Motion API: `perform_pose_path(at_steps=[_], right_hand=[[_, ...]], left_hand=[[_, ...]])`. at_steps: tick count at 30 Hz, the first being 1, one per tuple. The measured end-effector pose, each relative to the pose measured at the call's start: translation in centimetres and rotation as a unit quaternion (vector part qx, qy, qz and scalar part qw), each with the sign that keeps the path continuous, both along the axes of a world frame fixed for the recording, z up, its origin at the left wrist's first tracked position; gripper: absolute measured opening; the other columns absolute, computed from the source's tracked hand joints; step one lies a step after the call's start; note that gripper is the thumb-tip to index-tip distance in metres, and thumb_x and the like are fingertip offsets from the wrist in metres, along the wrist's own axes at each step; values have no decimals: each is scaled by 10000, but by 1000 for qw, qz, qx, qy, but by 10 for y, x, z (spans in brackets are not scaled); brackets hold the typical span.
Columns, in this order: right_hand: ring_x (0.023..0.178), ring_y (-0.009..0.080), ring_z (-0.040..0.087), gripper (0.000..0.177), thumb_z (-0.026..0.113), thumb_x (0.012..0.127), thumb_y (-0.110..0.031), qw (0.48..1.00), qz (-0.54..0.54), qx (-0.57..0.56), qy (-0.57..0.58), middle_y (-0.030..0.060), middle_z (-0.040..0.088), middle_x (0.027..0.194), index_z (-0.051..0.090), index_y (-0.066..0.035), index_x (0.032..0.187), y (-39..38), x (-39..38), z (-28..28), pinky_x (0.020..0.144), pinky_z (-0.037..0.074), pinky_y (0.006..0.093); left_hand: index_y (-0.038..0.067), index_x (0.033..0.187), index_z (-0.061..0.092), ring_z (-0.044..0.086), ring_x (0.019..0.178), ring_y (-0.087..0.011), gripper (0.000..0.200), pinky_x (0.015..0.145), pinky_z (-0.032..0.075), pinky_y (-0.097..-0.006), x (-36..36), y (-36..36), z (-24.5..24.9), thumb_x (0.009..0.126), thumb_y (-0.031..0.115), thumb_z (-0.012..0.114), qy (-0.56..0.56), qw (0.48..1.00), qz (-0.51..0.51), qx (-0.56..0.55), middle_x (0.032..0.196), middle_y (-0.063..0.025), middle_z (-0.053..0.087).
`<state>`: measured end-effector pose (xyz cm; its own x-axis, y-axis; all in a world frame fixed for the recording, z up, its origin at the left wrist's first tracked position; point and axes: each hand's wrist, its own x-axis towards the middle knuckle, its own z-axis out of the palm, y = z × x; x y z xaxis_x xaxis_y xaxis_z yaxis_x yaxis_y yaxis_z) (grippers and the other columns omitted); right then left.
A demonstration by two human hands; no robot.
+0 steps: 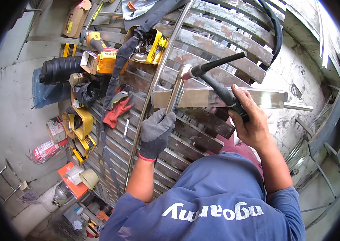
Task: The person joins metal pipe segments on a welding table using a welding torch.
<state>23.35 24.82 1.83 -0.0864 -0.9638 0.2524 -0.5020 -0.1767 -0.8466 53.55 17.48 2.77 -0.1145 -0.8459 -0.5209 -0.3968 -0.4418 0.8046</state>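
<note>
My left hand [156, 134], in a grey glove with a black and red cuff, is closed round the lower end of a shiny metal tube [176, 93]. My bare right hand [252, 116] grips the black handle of a welding torch [221, 91]. The torch's head is at the tube's upper end; whether its tip touches the tube I cannot tell. A long black cap sticks out from the head toward the upper right. Beneath the tube and torch, a flat metal bar [202, 99] lies across the slatted metal table [202, 40].
A long metal rail [148, 94] crosses the table. Left of it are a yellow case of round parts [152, 46], a yellow power tool [106, 60], a red glove [116, 114] and a dark fabric-wrapped cable [121, 56]. A black hose [276, 32] hangs over the table's upper right.
</note>
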Motion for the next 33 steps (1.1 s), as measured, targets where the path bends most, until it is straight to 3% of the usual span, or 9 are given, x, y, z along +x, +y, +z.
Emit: perform_pose_path(at_steps=[5, 7, 10, 17, 20, 23, 26, 30, 33], right_hand=[[1176, 462, 678, 660, 757, 930, 14, 998, 28, -1, 52, 220, 693, 1367, 538, -42, 1550, -1, -2, 3, 1122, 513, 504], [1189, 465, 677, 657, 753, 931, 19, 999, 28, -8, 42, 228, 687, 1378, 536, -34, 1549, -1, -2, 1, 1124, 509, 509], [1216, 469, 675, 661, 750, 927, 25, 1000, -5, 11, -25, 231, 675, 1408, 530, -25, 1548, 2, 2, -2, 1137, 500, 512], [1264, 468, 659, 687, 758, 910, 21, 1000, 2, -17, 8, 206, 655, 1465, 523, -23, 1554, 0, -1, -4, 1151, 489, 518], [1237, 471, 667, 686, 756, 912, 17, 1000, 5, -9, 6, 202, 661, 1454, 525, -28, 1556, 0, -1, -1, 1156, 486, 519], [1174, 454, 689, 683, 753, 913, 17, 1000, 2, 6, -10, 196, 674, 1428, 530, -38, 1556, 0, 1, 1, 1170, 481, 524], [1130, 439, 702, 682, 752, 915, 16, 999, 16, -15, 23, 206, 683, 1401, 531, -46, 1557, -1, 0, 0, 1166, 483, 531], [1116, 430, 706, 683, 752, 920, 18, 998, 32, -26, 49, 220, 686, 1387, 525, -46, 1561, -1, -2, -3, 1153, 490, 536], [1179, 437, 696, 687, 762, 921, 9, 1000, 13, -8, 11, 227, 673, 1417, 522, -46, 1563, 2, 0, -5, 1143, 496, 538]], left_hand=[[13, 1097, 753, 558, 624, -49, 330, 570, 436, -226, -2, -1, 3, 1049, 339, 755, -14, 1000, -2, 7, 768, 10, 663], [8, 1092, 753, 566, 630, -47, 328, 574, 437, -224, 12, -5, -9, 1047, 333, 758, -98, 976, -140, -132, 775, 8, 673], [11, 1131, 755, 567, 640, -41, 328, 582, 439, -218, 4, 1, -6, 1036, 325, 776, -31, 999, -19, -36, 782, 13, 675], [14, 1166, 753, 562, 644, -37, 354, 585, 441, -213, 4, 2, -8, 1024, 336, 790, -35, 997, -32, -63, 779, 23, 662], [12, 1152, 768, 570, 661, -74, 296, 614, 493, -285, 2, 1, -3, 1052, 289, 751, -65, 994, -47, -69, 732, -1, 653], [11, 1172, 753, 559, 637, -37, 368, 575, 438, -216, 4, 2, -6, 1026, 347, 786, -48, 996, -44, -66, 770, 22, 662], [18, 1125, 758, 556, 629, -37, 334, 572, 434, -220, 4, 3, -9, 1036, 340, 773, -40, 995, -36, -80, 761, 23, 662], [29, 1052, 758, 552, 623, -35, 291, 571, 428, -224, 21, 0, -22, 1048, 321, 758, -138, 950, -181, -213, 750, 28, 659], [29, 1061, 760, 548, 626, -34, 291, 574, 427, -223, 2, 2, -7, 1046, 320, 761, -66, 992, -58, -87, 749, 31, 654]])
